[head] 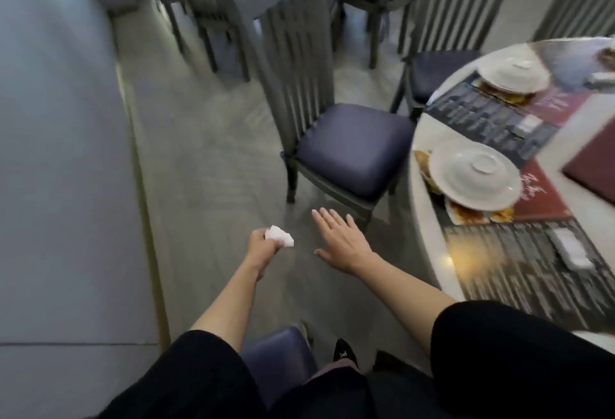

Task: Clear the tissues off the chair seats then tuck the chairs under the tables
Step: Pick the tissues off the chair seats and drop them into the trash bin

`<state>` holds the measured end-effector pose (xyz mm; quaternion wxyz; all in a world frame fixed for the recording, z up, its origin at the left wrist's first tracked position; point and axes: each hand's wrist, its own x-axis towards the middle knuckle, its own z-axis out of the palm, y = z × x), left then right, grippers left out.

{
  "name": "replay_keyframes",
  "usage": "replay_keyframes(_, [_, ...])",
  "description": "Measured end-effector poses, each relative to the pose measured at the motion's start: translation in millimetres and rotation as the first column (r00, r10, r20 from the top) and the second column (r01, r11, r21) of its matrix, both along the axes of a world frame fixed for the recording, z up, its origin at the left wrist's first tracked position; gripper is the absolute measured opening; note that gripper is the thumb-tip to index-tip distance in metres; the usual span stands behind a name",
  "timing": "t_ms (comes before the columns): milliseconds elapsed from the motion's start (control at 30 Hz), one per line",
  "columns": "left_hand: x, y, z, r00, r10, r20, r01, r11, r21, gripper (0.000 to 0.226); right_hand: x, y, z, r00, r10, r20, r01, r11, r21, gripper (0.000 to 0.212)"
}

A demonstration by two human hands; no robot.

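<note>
head view: we record the left hand (263,245) closed around a crumpled white tissue (280,236), which sits bunched at the fingertips and clear of any seat; we judge it is kept there as collected waste, leaving the other hand free for the chair. the right hand (342,239) is fully open, fingers spread, palm down, holding nothing, and hangs in the air short of the nearest chair (332,119). that chair stands beside the round table (429,235), its purple seat (352,147) bare and only partly under the rim. its slatted back is away from the table and its seat front faces the tabletop, so we judge a push along that line tucks it in. the tissue has no clear long axis. motion blur limits finer detail.
</note>
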<state>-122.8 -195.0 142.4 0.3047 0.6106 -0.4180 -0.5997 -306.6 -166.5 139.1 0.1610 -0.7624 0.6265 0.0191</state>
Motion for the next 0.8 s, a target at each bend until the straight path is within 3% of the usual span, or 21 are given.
replay_keyframes(133, [40,-43,-6,0.974,0.164,0.160,-0.151,0.985,-0.087,0.018,33,-65,-3,0.998,0.055,0.020,-0.054,0.998,-0.033,0.088])
replay_keyframes(367, [107,-123,-4,0.853,0.323,0.409,-0.197,0.926,-0.321,0.012,108,-195,-12,0.984,0.178,0.022,-0.177,0.983,-0.044,0.090])
replay_keyframes(567, [174,-251,-39,0.732,0.428,0.530,-0.237,0.889,-0.391,0.036,183,-358,-32,0.955,0.297,-0.001,-0.297,0.953,-0.066,0.088])
replay_keyframes(667, [201,-321,-45,0.709,0.387,0.590,-0.201,0.912,-0.356,0.031,216,-442,-30,0.964,0.267,0.022,-0.265,0.962,-0.065,0.088])
replay_keyframes(800, [229,-403,-35,0.677,0.286,0.678,-0.031,0.931,-0.362,0.028,249,-528,-18,0.957,0.289,0.037,-0.286,0.956,-0.072,0.086])
